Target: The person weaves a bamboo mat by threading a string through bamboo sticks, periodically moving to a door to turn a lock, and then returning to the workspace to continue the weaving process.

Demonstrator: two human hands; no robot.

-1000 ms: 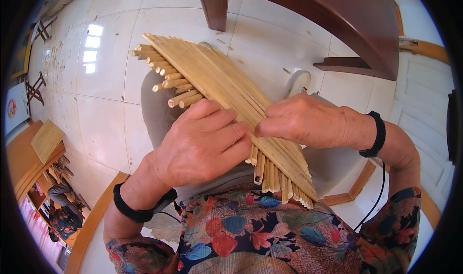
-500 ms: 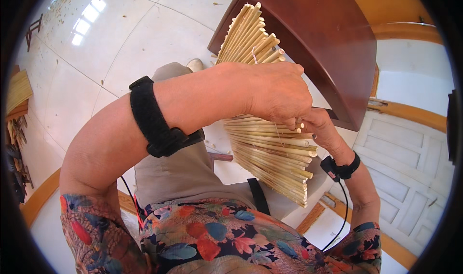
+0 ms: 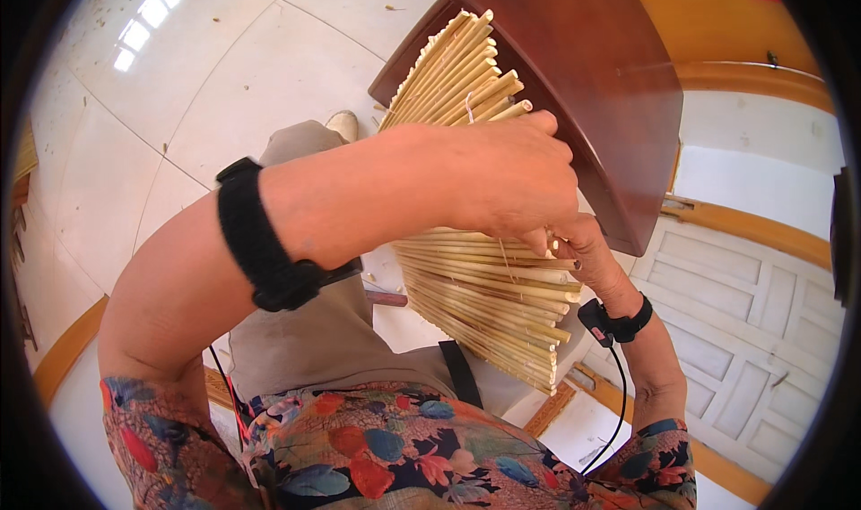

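Note:
A mat of straw-coloured reed stalks (image 3: pixel 489 299), bound side by side with thin thread, lies across my lap with its cut ends to the right. My left arm reaches over its middle and hides that part. My left hand (image 3: pixel 516 178) is closed at the stalk ends, fingers curled down; what they pinch is hidden. Just below and to the right, my right hand (image 3: pixel 587 245) meets it at the mat's edge, mostly covered by the left hand, so its fingers hardly show. A white thread loop (image 3: pixel 469 106) crosses the upper stalks.
A dark red-brown wooden furniture piece (image 3: pixel 592 88) stands close beyond the mat's upper right. White panelled doors (image 3: pixel 726 322) are at the right. Pale floor tiles (image 3: pixel 242 79) with scattered bits spread at the left. A cable (image 3: pixel 619 402) hangs from my right wrist strap.
The whole view has shifted slightly, so the furniture and floor sit a little further left. Both hands stay together at the mat's edge; my left hand has turned slightly.

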